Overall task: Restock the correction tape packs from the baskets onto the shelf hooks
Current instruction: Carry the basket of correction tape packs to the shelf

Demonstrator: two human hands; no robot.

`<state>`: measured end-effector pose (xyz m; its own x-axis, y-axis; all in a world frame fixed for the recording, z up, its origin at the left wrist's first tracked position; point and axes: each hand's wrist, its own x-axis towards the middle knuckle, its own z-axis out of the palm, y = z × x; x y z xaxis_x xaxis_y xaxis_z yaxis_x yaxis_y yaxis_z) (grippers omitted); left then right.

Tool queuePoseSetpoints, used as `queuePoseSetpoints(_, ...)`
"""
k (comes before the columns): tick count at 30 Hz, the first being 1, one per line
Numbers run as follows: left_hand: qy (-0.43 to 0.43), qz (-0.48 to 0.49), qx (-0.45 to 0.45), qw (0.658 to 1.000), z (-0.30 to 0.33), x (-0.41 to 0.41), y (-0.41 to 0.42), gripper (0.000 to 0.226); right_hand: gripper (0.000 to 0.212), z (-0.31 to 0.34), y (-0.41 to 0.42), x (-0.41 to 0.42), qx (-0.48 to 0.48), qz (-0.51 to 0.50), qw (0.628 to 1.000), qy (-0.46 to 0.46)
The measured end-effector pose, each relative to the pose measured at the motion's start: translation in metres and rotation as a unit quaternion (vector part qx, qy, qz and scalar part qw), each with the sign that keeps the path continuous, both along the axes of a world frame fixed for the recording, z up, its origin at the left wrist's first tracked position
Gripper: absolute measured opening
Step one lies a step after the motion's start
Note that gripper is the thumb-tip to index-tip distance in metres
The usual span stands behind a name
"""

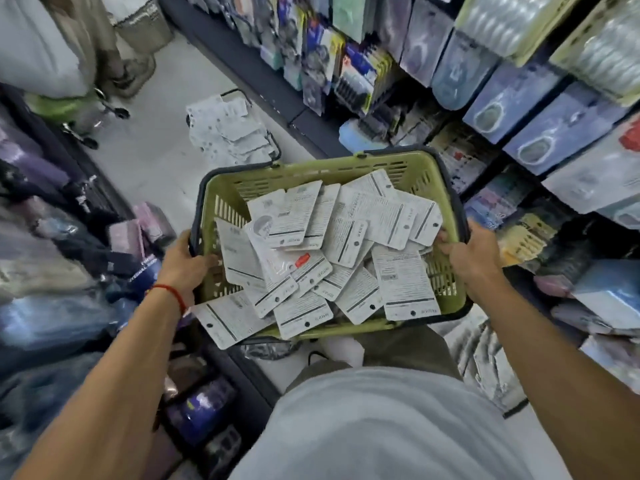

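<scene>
The left hand [185,261] is gripping the left rim of a green basket [446,271], its fingers curled inside, white correction tape packs [346,251] are lying heaped face-down within, and the right hand [472,252] is clasping the right rim.

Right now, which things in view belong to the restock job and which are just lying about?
Job:
green basket, held by left hand and right hand
correction tape packs heaped in it
second basket of packs on the floor
shelf display to the right

Lying about:
purple boxes at left
beige bin up the aisle
</scene>
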<state>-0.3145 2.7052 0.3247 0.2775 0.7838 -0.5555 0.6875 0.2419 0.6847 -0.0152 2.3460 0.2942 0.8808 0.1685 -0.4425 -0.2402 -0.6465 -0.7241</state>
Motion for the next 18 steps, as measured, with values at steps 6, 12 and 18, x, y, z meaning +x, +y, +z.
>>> queuePoseSetpoints(6, 0.055, -0.113, 0.013, 0.992, 0.015, 0.126, 0.057, 0.044, 0.025, -0.025, 0.013, 0.039, 0.011, -0.08, 0.994, 0.073)
queuePoseSetpoints(12, 0.108, -0.248, 0.042, 0.962, 0.005, 0.234, 0.065, 0.035, 0.022, -0.047, -0.013, 0.038, -0.034, -0.201, 0.972, 0.115)
queuePoseSetpoints(18, 0.125, -0.377, 0.035, 0.917, -0.047, 0.308, 0.053, 0.036, 0.028, -0.088, -0.037, 0.011, -0.071, -0.298, 0.945, 0.115)
